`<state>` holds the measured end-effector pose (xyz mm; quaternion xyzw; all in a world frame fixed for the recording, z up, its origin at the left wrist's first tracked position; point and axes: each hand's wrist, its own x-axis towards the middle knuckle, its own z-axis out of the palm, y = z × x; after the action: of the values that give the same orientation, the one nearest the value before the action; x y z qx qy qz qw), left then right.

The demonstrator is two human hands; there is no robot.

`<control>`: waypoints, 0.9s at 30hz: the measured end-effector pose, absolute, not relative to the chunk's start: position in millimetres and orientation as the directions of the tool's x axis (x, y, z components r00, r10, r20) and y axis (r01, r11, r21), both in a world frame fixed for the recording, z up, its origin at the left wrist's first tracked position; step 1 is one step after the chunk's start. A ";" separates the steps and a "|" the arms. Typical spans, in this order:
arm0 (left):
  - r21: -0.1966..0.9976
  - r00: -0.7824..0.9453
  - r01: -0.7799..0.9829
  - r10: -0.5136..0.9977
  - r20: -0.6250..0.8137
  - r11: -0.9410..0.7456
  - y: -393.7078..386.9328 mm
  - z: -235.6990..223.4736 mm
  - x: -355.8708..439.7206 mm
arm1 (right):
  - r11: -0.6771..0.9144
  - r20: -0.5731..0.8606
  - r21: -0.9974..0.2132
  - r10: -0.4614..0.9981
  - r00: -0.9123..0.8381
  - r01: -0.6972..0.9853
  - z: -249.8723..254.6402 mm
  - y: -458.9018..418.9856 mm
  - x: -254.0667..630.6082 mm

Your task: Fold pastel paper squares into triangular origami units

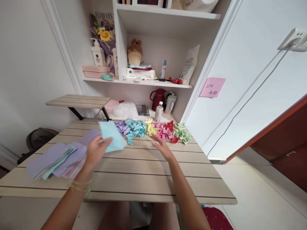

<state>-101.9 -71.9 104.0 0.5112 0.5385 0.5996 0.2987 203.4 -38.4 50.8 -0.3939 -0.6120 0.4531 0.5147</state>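
My left hand [96, 149] pinches a light blue square of paper [112, 135] and holds it just above the wooden table [148, 174]. A fanned stack of purple, blue and pink paper sheets [57, 159] lies left of that hand. My right hand [162, 147] hovers flat over the table with its fingers stretched out, holding nothing. Just beyond it runs a row of folded paper pieces [151, 129] in purple, blue, yellow, pink, red and green.
Behind the table a shelf unit holds a red jug [158, 98], a small bottle [158, 111], a plastic bag, boxes and a bear toy. A small raised shelf [78, 101] stands at the table's back left. A pink note [212, 87] sticks on the right wall.
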 end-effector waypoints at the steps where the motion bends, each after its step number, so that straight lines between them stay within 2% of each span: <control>1: 0.977 -0.165 0.069 0.964 0.210 -0.202 -63.1 97.5 -81.9 | 0.204 0.225 -0.973 0.942 -0.250 -0.107 48.6 -37.7 190.1; 4: 0.979 0.071 -0.194 0.995 0.076 -0.061 -43.0 70.4 -37.2 | -0.003 0.110 -0.952 0.931 -0.349 -0.307 35.9 -31.3 166.8; 6: 0.977 0.161 -0.214 0.987 0.021 0.015 -33.6 51.7 -21.6 | -0.040 0.064 -0.943 0.952 -0.299 -0.330 25.9 -25.8 165.9; 11: 0.983 0.159 -0.178 0.987 -0.021 0.050 -16.7 24.1 -14.6 | -0.002 0.026 -0.955 0.995 -0.092 -0.295 9.1 -19.7 191.1; 16: 0.962 0.117 -0.268 0.993 -0.014 0.045 -11.8 15.8 -22.1 | -0.042 -0.011 -0.945 0.995 -0.095 -0.326 5.1 -20.9 202.3; 19: 0.933 0.156 -0.352 0.987 -0.021 0.075 -14.3 15.6 -28.7 | -0.085 -0.038 -0.949 0.987 -0.157 -0.303 6.1 -23.3 201.6; 21: 0.910 0.155 -0.404 0.988 -0.029 0.090 -16.3 17.1 -31.9 | -0.120 -0.052 -0.960 0.964 -0.261 -0.252 8.1 -26.3 200.9; 25: 0.885 0.031 -0.464 0.999 -0.031 0.042 -18.5 18.6 -32.4 | -0.108 -0.010 -0.981 0.860 -0.510 -0.164 14.4 -35.4 194.1; 27: 0.871 -0.026 -0.490 0.999 -0.041 0.023 -19.0 17.3 -30.8 | -0.054 0.036 -0.988 0.827 -0.562 -0.143 17.7 -40.3 185.8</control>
<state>-30.8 -19.0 17.3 0.3399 0.3744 0.6107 0.6094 185.8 -40.3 17.7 -0.2931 -0.5831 0.6640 0.3650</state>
